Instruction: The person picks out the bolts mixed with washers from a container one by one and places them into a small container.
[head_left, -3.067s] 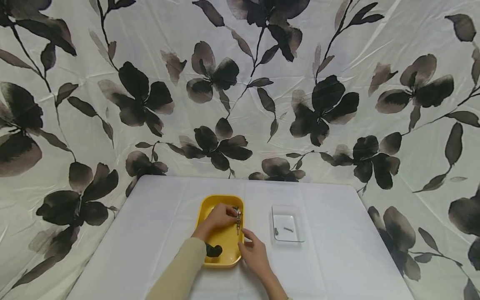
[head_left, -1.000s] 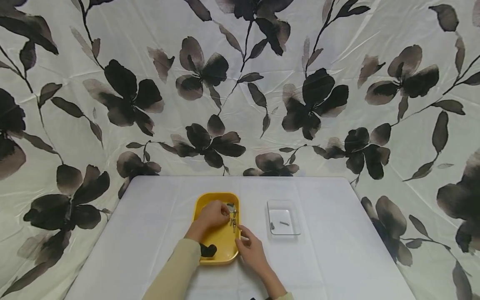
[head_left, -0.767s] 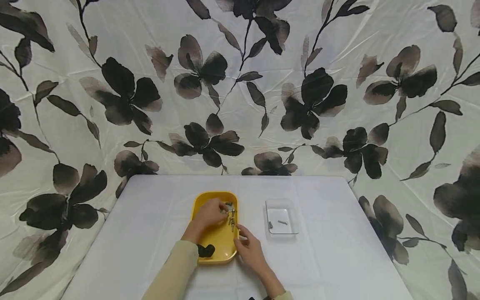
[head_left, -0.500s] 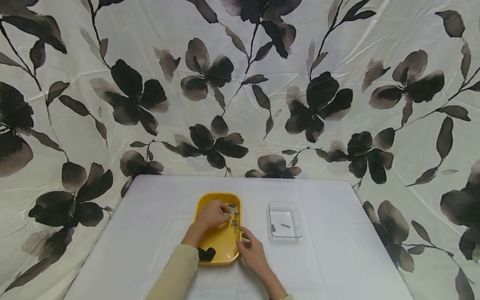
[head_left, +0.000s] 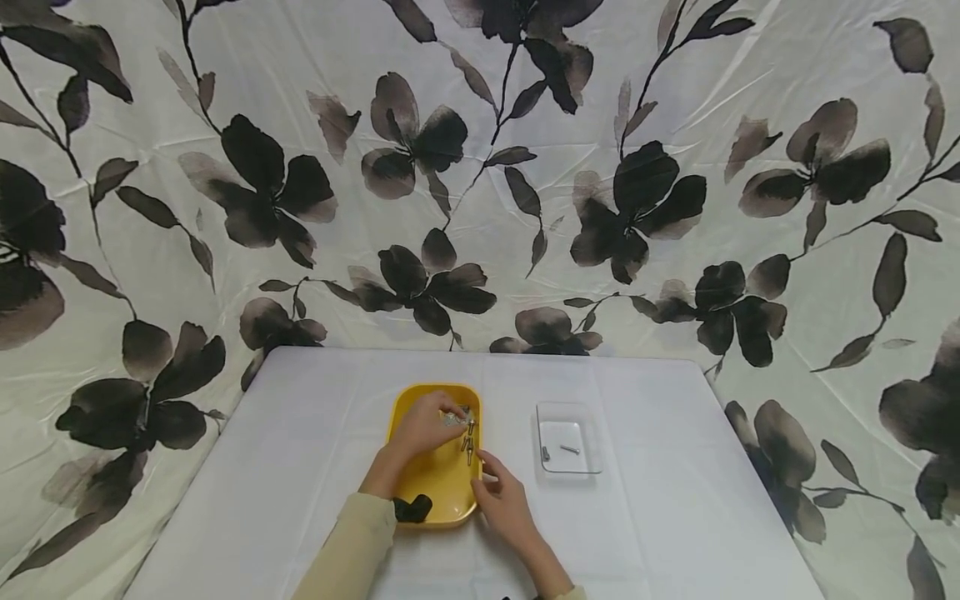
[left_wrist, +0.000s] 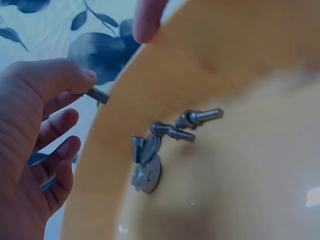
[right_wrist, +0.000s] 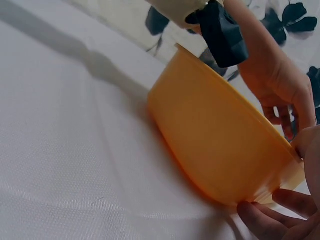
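A yellow tray (head_left: 431,475) sits mid-table with several small metal screws (head_left: 469,437) and washers (left_wrist: 146,172) at its far right end. My left hand (head_left: 450,419) hovers over that pile. In the left wrist view the left hand (left_wrist: 90,82) pinches one short screw (left_wrist: 98,94) between thumb and forefinger, above the tray's rim (left_wrist: 100,150). My right hand (head_left: 487,475) holds the tray's right rim. In the right wrist view its fingertips (right_wrist: 260,217) curl under the tray's outer wall (right_wrist: 220,145).
A clear shallow dish (head_left: 592,437) with two small screws (head_left: 570,450) stands to the right of the tray. A white cloth covers the table (head_left: 660,517). A flower-print sheet (head_left: 480,167) hangs close behind and at both sides.
My left hand has shifted slightly over the screw pile and now holds one screw up. The right hand has stayed on the tray's rim.
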